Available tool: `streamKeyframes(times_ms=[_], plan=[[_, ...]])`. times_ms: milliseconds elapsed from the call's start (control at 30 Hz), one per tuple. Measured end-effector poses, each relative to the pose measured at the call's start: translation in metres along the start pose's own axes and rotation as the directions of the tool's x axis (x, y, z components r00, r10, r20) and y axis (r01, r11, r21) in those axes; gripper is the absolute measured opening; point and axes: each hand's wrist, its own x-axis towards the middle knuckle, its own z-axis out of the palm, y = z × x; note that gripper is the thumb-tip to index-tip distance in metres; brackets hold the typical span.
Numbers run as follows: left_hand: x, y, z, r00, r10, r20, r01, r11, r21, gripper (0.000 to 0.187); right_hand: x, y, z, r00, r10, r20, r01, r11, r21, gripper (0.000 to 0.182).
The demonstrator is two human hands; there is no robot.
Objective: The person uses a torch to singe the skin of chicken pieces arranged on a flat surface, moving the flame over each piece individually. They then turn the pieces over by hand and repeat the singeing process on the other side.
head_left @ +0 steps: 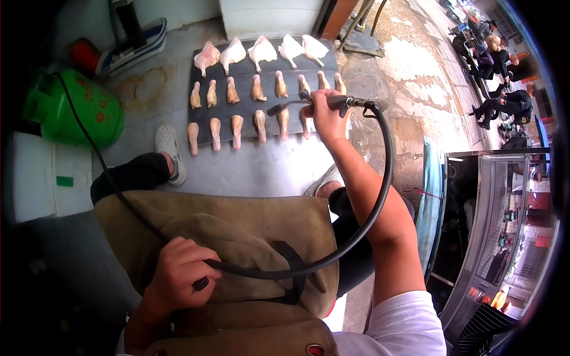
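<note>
My right hand (328,118) is closed around the handle of a gas torch (350,102). Its nozzle points left, above the drumsticks (259,126), which lie in two rows on a dark flat sheet (237,104) on the floor. Whole chicken legs (262,51) form a third row along the far edge. No flame shows at the nozzle. My left hand (181,273), near my lap, is wrapped around the black hose (285,274); a short black end (200,284) sticks out below its fingers. Part of the drumstick rows is hidden behind my right hand and forearm.
A green gas cylinder (83,110) stands at the left, with the hose running over it. A scale-like tray (133,50) and a red object (83,54) are behind. A brown apron (225,231) covers my lap. At right are a glass-sided cabinet (487,219) and people on the street.
</note>
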Motion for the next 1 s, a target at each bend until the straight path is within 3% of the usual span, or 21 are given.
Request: streamKeyframes(times_ms=[133,267,367,500,1000], plan=[[-0.002,0.0,-0.001,1.0,-0.012,-0.011,0.012,1.0,-0.016,0.017,0.002,0.009,0.011,0.999,0.029,0.042,-0.029,0.999,0.017,0.019],[-0.002,0.002,-0.003,1.0,-0.027,-0.012,0.028,0.999,0.031,0.017,0.004,0.011,0.027,0.991,-0.042,0.127,0.046,0.999,-0.025,0.02],[-0.01,0.0,-0.002,0.999,-0.032,-0.015,0.032,0.999,0.022,0.018,0.008,0.021,0.036,0.99,-0.052,0.13,0.06,0.996,-0.061,0.019],[-0.01,-0.001,-0.003,0.999,-0.042,-0.023,0.042,0.999,0.005,0.018,0.001,0.004,0.048,0.993,0.073,0.097,-0.075,0.997,0.015,0.016],[-0.01,-0.002,-0.002,0.998,-0.047,-0.043,0.048,0.999,0.018,0.018,0.006,0.0,0.057,0.995,0.021,0.098,-0.024,0.999,0.033,0.019]])
